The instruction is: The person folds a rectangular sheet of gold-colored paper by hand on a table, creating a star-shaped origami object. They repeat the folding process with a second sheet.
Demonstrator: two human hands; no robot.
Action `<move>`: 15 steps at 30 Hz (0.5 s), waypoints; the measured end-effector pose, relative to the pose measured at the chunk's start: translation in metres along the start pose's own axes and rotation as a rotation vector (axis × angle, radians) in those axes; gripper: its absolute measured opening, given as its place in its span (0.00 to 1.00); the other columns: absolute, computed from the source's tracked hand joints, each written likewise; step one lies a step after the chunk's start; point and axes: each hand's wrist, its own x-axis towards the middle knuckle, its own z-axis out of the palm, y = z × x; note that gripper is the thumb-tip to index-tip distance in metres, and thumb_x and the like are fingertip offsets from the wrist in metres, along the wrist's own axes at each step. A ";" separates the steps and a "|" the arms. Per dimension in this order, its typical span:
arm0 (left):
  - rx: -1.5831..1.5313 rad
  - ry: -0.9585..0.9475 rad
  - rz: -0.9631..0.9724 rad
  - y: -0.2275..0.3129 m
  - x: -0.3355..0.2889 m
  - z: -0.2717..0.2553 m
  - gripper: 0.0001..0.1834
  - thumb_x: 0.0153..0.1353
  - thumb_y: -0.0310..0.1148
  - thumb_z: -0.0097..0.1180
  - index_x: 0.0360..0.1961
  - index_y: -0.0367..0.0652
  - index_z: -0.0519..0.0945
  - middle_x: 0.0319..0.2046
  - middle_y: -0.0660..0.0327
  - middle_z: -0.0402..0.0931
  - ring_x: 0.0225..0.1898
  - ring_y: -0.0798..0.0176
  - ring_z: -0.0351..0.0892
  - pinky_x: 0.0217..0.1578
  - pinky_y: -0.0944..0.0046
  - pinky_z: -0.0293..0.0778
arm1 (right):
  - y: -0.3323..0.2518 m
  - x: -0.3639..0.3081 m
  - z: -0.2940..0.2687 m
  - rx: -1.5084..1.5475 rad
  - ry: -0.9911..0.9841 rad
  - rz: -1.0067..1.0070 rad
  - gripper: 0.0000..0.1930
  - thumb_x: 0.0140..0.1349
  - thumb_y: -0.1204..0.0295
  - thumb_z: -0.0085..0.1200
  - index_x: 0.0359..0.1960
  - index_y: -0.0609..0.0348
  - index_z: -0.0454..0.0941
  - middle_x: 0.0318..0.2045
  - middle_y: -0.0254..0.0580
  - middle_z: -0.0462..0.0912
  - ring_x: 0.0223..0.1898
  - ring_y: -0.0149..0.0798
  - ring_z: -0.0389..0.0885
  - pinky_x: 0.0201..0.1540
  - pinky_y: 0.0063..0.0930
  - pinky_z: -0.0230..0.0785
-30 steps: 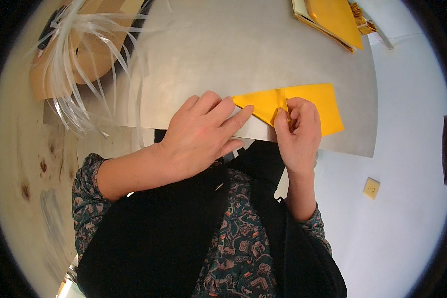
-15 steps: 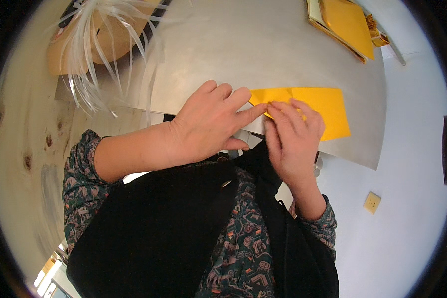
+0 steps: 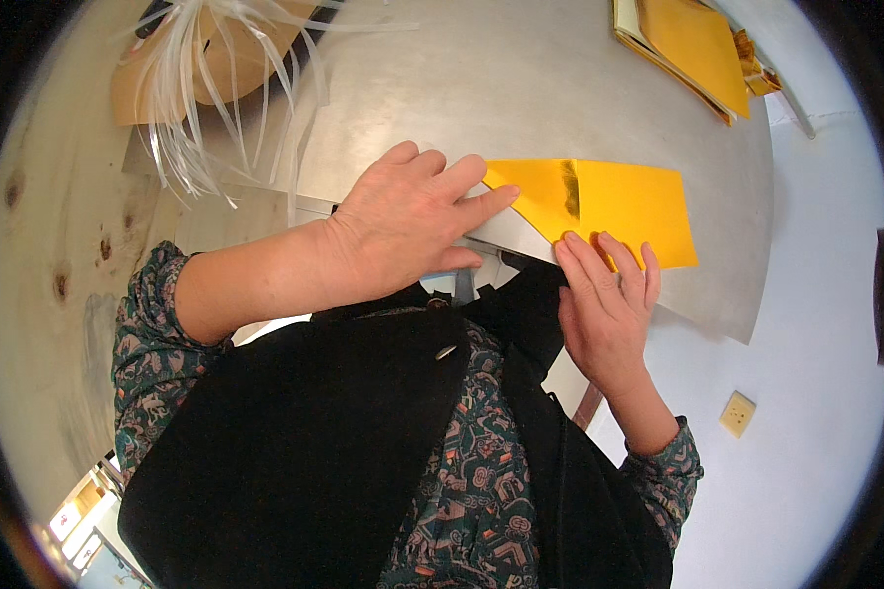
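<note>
A yellow sheet of paper (image 3: pixel 624 201), shiny gold in its left part and with an upright crease near the middle, lies at the near edge of the grey metal table. Its near left corner is folded in along a slanting edge. My left hand (image 3: pixel 403 216) rests at the paper's left end, index finger stretched out over the folded edge, thumb apart and the other fingers bent. On the paper's near edge, right of the crease, lie the outstretched fingers of my right hand (image 3: pixel 604 309), with the thumb hanging below the edge.
A stack of yellow-gold papers (image 3: pixel 692 54) sits at the far right of the table (image 3: pixel 462 79). Far left, white plastic strips (image 3: pixel 196 98) hang over a tan object (image 3: pixel 255 69). An outlet (image 3: pixel 738 413) is on the pale wall at right.
My right hand has slid right and a little nearer along the paper's edge, away from my left fingertip, uncovering the crease and the slanted fold. My left hand has shifted slightly left.
</note>
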 end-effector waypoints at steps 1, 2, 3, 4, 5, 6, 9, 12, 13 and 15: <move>0.001 0.002 -0.002 -0.001 -0.001 0.002 0.39 0.62 0.56 0.67 0.71 0.52 0.74 0.48 0.60 0.72 0.44 0.60 0.78 0.50 0.61 0.72 | 0.001 -0.003 -0.001 -0.022 0.007 0.001 0.33 0.55 0.77 0.65 0.67 0.46 0.79 0.66 0.26 0.79 0.68 0.42 0.72 0.77 0.58 0.49; 0.000 0.028 0.007 0.000 -0.001 0.001 0.40 0.62 0.56 0.67 0.71 0.52 0.73 0.48 0.61 0.72 0.44 0.60 0.78 0.49 0.61 0.72 | 0.003 -0.007 -0.002 -0.013 -0.017 0.004 0.34 0.55 0.78 0.64 0.67 0.45 0.78 0.66 0.26 0.78 0.69 0.43 0.71 0.77 0.59 0.48; 0.014 0.020 0.007 -0.005 -0.003 0.004 0.40 0.61 0.56 0.68 0.71 0.52 0.73 0.47 0.61 0.72 0.43 0.60 0.78 0.49 0.61 0.72 | 0.001 -0.008 0.002 -0.024 -0.020 0.007 0.35 0.55 0.79 0.63 0.68 0.45 0.77 0.67 0.26 0.78 0.70 0.43 0.71 0.78 0.61 0.47; 0.024 0.022 0.011 -0.005 -0.003 0.004 0.41 0.61 0.56 0.68 0.72 0.52 0.73 0.47 0.61 0.71 0.43 0.60 0.78 0.48 0.61 0.72 | 0.002 -0.009 0.001 -0.035 -0.041 0.003 0.36 0.54 0.80 0.62 0.69 0.45 0.77 0.68 0.26 0.77 0.70 0.44 0.70 0.78 0.63 0.45; 0.035 0.012 0.014 -0.006 -0.004 0.006 0.41 0.61 0.56 0.68 0.72 0.53 0.72 0.46 0.61 0.71 0.42 0.60 0.77 0.48 0.61 0.72 | 0.003 -0.010 0.001 -0.014 -0.035 0.007 0.36 0.55 0.80 0.62 0.69 0.45 0.76 0.68 0.27 0.77 0.71 0.45 0.69 0.78 0.64 0.45; 0.016 0.038 0.019 -0.008 -0.005 0.006 0.42 0.60 0.56 0.69 0.72 0.53 0.72 0.46 0.61 0.71 0.42 0.60 0.77 0.48 0.61 0.71 | 0.003 -0.010 0.000 -0.004 -0.046 0.006 0.36 0.55 0.81 0.61 0.69 0.45 0.76 0.69 0.27 0.76 0.71 0.45 0.69 0.78 0.65 0.44; -0.019 0.078 0.013 -0.009 -0.007 0.007 0.42 0.59 0.56 0.70 0.72 0.54 0.72 0.45 0.61 0.70 0.44 0.60 0.75 0.49 0.60 0.70 | 0.001 -0.010 0.001 0.022 -0.054 0.018 0.37 0.55 0.81 0.61 0.70 0.46 0.75 0.69 0.28 0.76 0.71 0.47 0.69 0.78 0.68 0.44; -0.001 0.144 -0.002 -0.007 -0.011 0.005 0.41 0.59 0.55 0.70 0.71 0.54 0.74 0.47 0.61 0.71 0.49 0.58 0.73 0.51 0.59 0.69 | -0.004 -0.008 0.002 0.027 -0.049 0.033 0.36 0.55 0.82 0.60 0.70 0.46 0.76 0.69 0.29 0.76 0.71 0.48 0.69 0.78 0.69 0.44; 0.008 0.200 -0.009 -0.006 -0.011 0.003 0.40 0.59 0.55 0.70 0.70 0.53 0.75 0.48 0.60 0.72 0.51 0.57 0.72 0.52 0.58 0.69 | -0.004 -0.007 0.001 0.025 -0.054 0.035 0.36 0.55 0.82 0.60 0.70 0.47 0.76 0.69 0.29 0.76 0.71 0.48 0.69 0.78 0.69 0.44; -0.024 0.280 0.020 0.001 -0.009 0.005 0.38 0.59 0.54 0.70 0.68 0.51 0.77 0.50 0.60 0.72 0.55 0.57 0.71 0.53 0.57 0.68 | -0.005 -0.007 0.001 0.035 -0.046 0.033 0.36 0.55 0.82 0.60 0.69 0.47 0.76 0.69 0.30 0.76 0.71 0.48 0.69 0.78 0.69 0.44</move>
